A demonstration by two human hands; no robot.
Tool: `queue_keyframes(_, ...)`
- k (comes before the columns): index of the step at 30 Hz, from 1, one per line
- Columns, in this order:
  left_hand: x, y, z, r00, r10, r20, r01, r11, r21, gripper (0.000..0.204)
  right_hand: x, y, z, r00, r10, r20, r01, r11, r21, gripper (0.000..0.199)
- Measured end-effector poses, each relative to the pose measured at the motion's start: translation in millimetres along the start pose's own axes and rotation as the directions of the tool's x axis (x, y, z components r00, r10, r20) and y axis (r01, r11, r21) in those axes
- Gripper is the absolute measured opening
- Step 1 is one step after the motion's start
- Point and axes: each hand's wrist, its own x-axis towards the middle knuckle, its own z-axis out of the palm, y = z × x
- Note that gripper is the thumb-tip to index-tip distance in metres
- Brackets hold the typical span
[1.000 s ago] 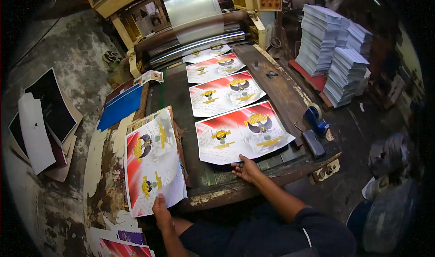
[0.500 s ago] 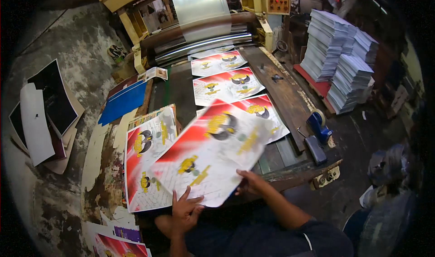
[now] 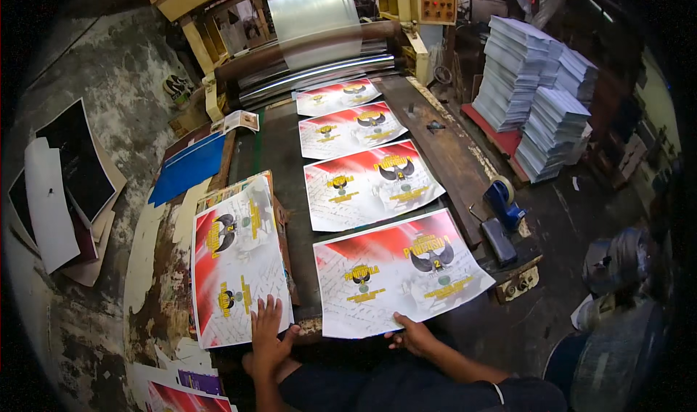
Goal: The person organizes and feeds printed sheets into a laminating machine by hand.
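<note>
My right hand (image 3: 412,335) pinches the near edge of a red and white printed sheet (image 3: 392,267), thumb on top. That sheet lies over the near end of the machine's feed table. Ahead of it, several matching sheets (image 3: 370,183) run in a line toward shiny metal rollers (image 3: 319,78). My left hand (image 3: 268,331) rests with fingers spread on the near end of a stack of the same printed sheets (image 3: 239,267) at the left, turned sideways. A wide clear film (image 3: 312,16) comes down to the rollers.
A blue tape dispenser (image 3: 504,201) and a dark box (image 3: 498,239) sit on the table's right edge. Tall paper stacks (image 3: 512,71) stand on a red pallet at the right. Blue sheets (image 3: 189,169) lie at the left; large black sheets (image 3: 80,161) lie on the floor.
The sheet in my right hand has swung from above the left stack to the right and flattened onto the table. The sheets ahead sit apart in line. My left hand has moved onto the stack.
</note>
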Motion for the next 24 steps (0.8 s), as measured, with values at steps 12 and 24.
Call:
queue_keyframes(12,1.0,-0.3,-8.1,0.974,-0.198,-0.106,0.118,0.852,-0.510,0.039,43.9,-39.0,-8.2,0.999,-0.029,0.028,0.023,0.982,0.187,0.040)
queue_keyframes(24,-9.3,54.4,-6.7,0.866,-0.303,-0.399,0.120,0.899,-0.422,0.031,38.4,-38.6,7.2,0.963,-0.248,-0.109,0.268,0.932,0.245,0.044)
